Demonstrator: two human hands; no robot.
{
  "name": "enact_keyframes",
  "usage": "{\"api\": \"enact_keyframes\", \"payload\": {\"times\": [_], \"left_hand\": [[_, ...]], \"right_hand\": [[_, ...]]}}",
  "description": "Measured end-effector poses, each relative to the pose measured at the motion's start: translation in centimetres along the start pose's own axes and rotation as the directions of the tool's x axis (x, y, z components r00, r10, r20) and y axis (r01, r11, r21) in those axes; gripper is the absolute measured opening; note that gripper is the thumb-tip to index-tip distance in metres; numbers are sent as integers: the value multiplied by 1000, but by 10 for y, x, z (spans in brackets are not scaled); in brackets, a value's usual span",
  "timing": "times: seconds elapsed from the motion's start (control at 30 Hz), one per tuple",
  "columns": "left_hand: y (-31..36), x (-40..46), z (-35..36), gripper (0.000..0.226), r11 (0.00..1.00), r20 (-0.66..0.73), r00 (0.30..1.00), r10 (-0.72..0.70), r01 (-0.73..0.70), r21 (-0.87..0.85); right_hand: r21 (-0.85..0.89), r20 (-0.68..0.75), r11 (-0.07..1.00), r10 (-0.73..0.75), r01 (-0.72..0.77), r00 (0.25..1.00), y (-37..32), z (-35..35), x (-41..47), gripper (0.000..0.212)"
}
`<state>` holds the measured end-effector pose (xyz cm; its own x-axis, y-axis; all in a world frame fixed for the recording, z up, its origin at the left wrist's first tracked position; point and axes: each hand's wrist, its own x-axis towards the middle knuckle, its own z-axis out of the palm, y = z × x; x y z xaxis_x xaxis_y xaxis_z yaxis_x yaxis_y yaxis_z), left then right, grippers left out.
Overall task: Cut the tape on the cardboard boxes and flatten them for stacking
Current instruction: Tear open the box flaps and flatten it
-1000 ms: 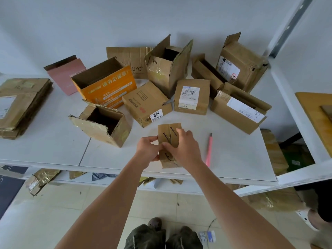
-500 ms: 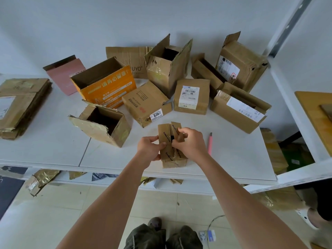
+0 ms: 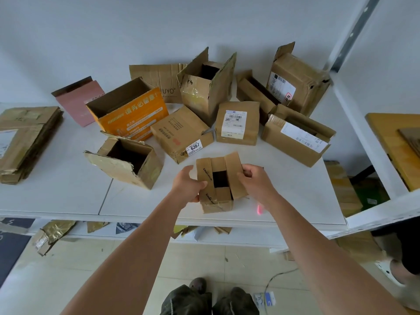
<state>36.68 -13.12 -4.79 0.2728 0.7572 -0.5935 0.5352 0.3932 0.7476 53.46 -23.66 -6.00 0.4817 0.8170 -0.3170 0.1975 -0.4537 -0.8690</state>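
A small brown cardboard box (image 3: 217, 202) stands near the front edge of the white table (image 3: 68, 192), its top flaps spread apart and a dark opening showing. My left hand (image 3: 187, 186) grips its left flap and side. My right hand (image 3: 254, 180) grips the right flap, pulling it outward. A pink cutter (image 3: 259, 209) lies on the table just right of the box, mostly hidden under my right wrist.
Several more boxes crowd the back of the table: an orange one (image 3: 134, 114), an open torn one (image 3: 127, 162), one labelled 6367 (image 3: 181, 135), a tall open one (image 3: 206, 87). Flattened cardboard is stacked at far left (image 3: 25, 142). Scraps lie on the floor beneath.
The box's top flaps went from closed to spread apart. My right hand moved from the box's top to its right flap, covering more of the pink cutter.
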Motion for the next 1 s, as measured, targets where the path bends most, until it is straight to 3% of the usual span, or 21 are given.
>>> {"api": "enact_keyframes", "payload": {"times": [0.1,0.17,0.3,0.43,0.57,0.8,0.9,1.0], "left_hand": [[1,2,5,74,973,-57,987,147,-134,187],[0,3,8,72,919,-71,965,253,-217,329],[-1,4,10,76,851,-6,959,285,-250,463],[2,3,10,100,791,-3,961,277,-226,569],[4,0,14,97,739,-24,958,287,-205,642],[8,-7,11,89,794,-2,968,252,-206,573],[9,-7,-1,75,948,62,988,139,-151,281],[0,-7,-21,40,997,149,987,64,-71,42]], "right_hand": [[-169,-182,978,-154,123,971,7,2,-3,48],[-335,-247,923,-279,188,928,13,8,-6,41],[-495,-134,851,-273,174,953,23,25,-8,41],[-448,3,884,-150,135,989,27,32,-12,56],[-413,76,900,-118,139,990,24,28,-12,64],[-341,75,932,-107,126,991,20,28,-13,60],[-324,81,938,-99,120,992,20,27,-12,60],[-306,98,944,-94,120,991,20,26,-15,63]]}}
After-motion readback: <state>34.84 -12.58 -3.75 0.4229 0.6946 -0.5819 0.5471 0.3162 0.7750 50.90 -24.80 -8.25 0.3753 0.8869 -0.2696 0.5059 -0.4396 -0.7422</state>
